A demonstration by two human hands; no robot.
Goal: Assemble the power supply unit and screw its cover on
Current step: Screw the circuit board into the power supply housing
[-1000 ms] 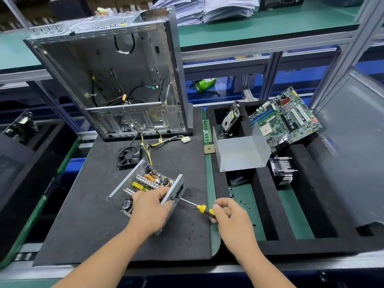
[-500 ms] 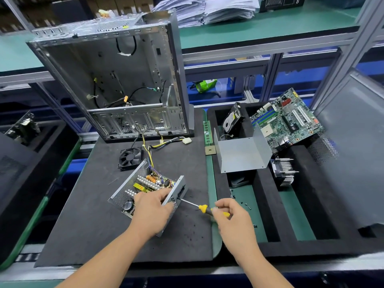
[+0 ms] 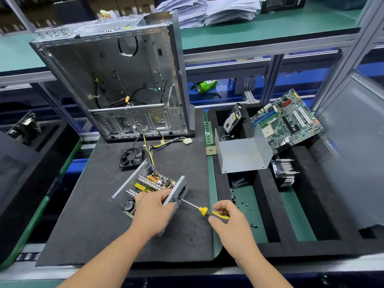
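Power supply unit (image 3: 148,189) lies open-topped on the black foam mat (image 3: 87,221), tilted, its circuit board and coils exposed. It serves as the landmark for everything below.

Left hand (image 3: 154,210) sits on the unit's near corner, fingers curled over the top edge of the end wall, gripping the housing. Likely purpose: to brace the light metal box so it does not slide or twist under the driver's push.

Right hand (image 3: 228,219), to the right of the unit, has thumb and fingers closed round the yellow-and-black handle of the screwdriver (image 3: 204,210). The shaft runs up-left and its tip meets the unit's end wall, beside the socket cut-out. The screw itself is too small to make out.

Cover (image 3: 242,155), a bent grey sheet, stands behind and to the right of the unit, resting across the black foam tray (image 3: 268,229); not yet fitted. Judged: side-wall fastening comes first, cover later.

Loose screws (image 3: 243,203) lie scattered on green tray floor right of the unit, within the right hand's reach.

Fan (image 3: 131,157) lies just behind the unit; the unit's yellow-black wires (image 3: 154,142) trail back toward the empty computer case (image 3: 116,80).
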